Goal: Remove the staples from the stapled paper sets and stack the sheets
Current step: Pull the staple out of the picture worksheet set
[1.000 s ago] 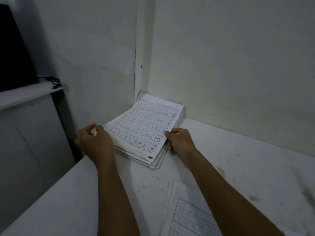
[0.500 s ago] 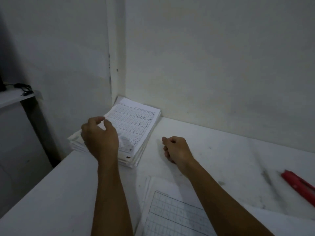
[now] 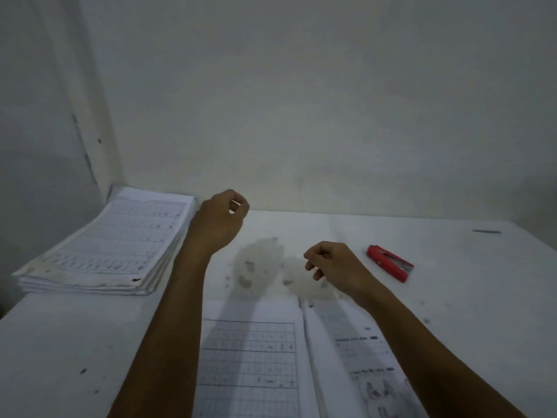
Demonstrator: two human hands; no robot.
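Left hand (image 3: 218,224): off the sheet stack (image 3: 111,242) now, raised right of it, loosely curled, holding nothing.
Right hand (image 3: 333,267): curled, empty, hovering mid-table.
Staple remover (image 3: 388,262): right, untouched.

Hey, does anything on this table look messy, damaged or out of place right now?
Yes. The table has blotchy grey stains between the two hands, plus small dark specks nearby. The paper stack at the left corner has uneven, slightly fanned edges and a dark mark on its near corner. The red staple remover lies intact.
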